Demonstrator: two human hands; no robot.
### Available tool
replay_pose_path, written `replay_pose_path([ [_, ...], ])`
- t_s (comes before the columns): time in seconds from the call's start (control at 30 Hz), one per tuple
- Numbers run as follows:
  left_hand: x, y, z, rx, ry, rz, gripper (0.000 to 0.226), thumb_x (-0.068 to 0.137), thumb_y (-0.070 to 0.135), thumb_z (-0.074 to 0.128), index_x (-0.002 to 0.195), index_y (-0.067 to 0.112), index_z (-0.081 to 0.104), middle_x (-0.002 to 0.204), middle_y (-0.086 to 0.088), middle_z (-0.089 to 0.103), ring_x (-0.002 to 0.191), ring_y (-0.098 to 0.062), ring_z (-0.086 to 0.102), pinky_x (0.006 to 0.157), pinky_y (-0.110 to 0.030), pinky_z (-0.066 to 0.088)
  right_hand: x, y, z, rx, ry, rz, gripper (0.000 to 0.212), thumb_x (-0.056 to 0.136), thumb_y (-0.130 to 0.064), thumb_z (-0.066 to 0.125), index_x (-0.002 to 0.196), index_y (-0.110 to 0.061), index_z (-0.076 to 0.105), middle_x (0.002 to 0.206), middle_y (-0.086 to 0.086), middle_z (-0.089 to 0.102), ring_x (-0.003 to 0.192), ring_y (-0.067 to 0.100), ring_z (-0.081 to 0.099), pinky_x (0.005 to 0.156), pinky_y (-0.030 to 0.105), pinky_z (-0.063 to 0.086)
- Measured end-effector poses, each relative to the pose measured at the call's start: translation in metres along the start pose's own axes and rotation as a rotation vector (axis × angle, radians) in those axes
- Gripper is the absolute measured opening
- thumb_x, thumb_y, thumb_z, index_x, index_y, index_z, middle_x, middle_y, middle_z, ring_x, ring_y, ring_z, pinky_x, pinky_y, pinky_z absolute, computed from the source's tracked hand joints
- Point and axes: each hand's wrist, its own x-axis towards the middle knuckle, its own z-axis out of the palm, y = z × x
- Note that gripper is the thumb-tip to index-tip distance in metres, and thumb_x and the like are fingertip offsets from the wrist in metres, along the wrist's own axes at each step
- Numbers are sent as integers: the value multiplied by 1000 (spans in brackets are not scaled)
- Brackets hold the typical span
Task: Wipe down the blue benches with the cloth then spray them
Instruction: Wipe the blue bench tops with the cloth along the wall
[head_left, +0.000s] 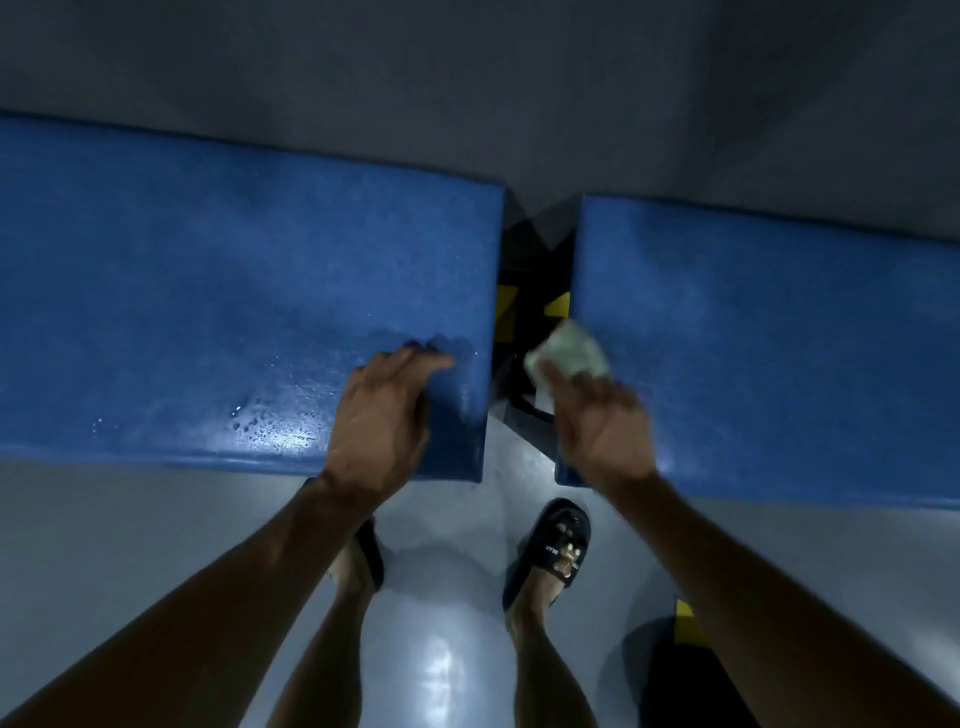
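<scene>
Wiping step, judging by the droplets on the left blue padded bench (208, 291). Left hand (382, 415) resting there, fingers loosely bent; right hand (597, 421) gripping crumpled pale-green cloth (569, 351) at right blue padded bench (779, 338) corner. Next: pressing cloth flat, sweeping rightward.

Two blue benches side by side on glossy grey floor (156, 530), narrow gap between. Left bench (208, 291) wet, droplets near front edge, left hand (379, 415) resting on near right corner. Right bench (779, 338) matte. Sandalled feet (553, 551) on floor.
</scene>
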Motion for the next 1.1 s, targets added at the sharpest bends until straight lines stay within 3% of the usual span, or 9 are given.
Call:
replay_pose_path([
  [0.13, -9, -14, -11, -9, -65, 48, 44, 83, 1, 46, 118, 17, 65, 118, -4, 67, 101, -27, 60, 88, -40, 45, -37, -32, 5, -30, -154, -36, 51, 87, -11, 60, 136, -25, 60, 101, 2, 73, 80, 30, 68, 71, 37, 50],
  [0.27, -19, -41, -27, 6, -89, 64, 44, 81, 0, 50, 117, 18, 66, 116, -1, 68, 105, -25, 59, 89, -39, 44, -50, -46, -8, 57, -118, 93, 50, 83, -10, 73, 130, -22, 64, 94, 6, 75, 68, 30, 70, 62, 35, 57],
  [0.4, -30, -63, -45, -2, -79, 104, 39, 83, 5, 51, 118, 16, 65, 114, 1, 67, 103, -23, 59, 86, -36, 41, -62, -85, -22, 352, -180, 478, 35, 101, -25, 56, 135, -34, 56, 98, 6, 75, 77, 26, 73, 65, 34, 58],
  [0.57, -44, -88, -54, 35, -88, 57, 41, 86, 11, 50, 124, 19, 63, 119, 2, 66, 106, -21, 57, 90, -34, 39, -43, -137, -8, 840, 191, 1052, 39, 102, -31, 47, 139, -22, 58, 105, 4, 72, 93, 9, 65, 80, 16, 50],
  [0.63, -50, -94, -55, 53, -92, 48, 41, 86, 11, 50, 125, 19, 62, 120, 2, 65, 106, -21, 57, 91, -32, 38, -26, -159, 6, 1041, 253, 1124, 44, 99, -39, 45, 138, -23, 59, 120, 0, 68, 107, 14, 64, 91, 29, 53],
  [0.73, -56, -99, -57, 84, -78, 38, 41, 87, 9, 51, 126, 17, 62, 121, -1, 65, 106, -22, 56, 91, -31, 37, -7, -181, 21, 1013, 314, 1234, 45, 99, -38, 44, 141, -26, 56, 131, -5, 66, 119, 10, 61, 103, 40, 52],
  [0.87, -61, -102, -56, 139, -82, 35, 40, 89, 9, 48, 127, 15, 61, 125, -3, 64, 112, -24, 56, 95, -35, 39, -7, -184, 21, 878, 288, 1134, 46, 104, -45, 40, 149, -33, 43, 130, -6, 66, 117, 10, 62, 98, 39, 54],
  [1.0, -63, -94, -53, 154, -50, -1, 42, 90, 10, 45, 129, 14, 59, 130, -6, 63, 117, -25, 54, 98, -38, 39, -1, -205, 22, 609, 273, 909, 50, 102, -35, 42, 152, -23, 40, 111, 7, 72, 90, 21, 69, 79, 30, 55],
  [1.1, -66, -90, -53, 158, -31, 18, 43, 90, 10, 45, 130, 13, 58, 131, -8, 61, 117, -26, 53, 96, -38, 40, 4, -226, 24, 497, 107, 423, 50, 99, -25, 43, 148, -13, 45, 94, 7, 70, 75, 23, 66, 69, 31, 51],
])
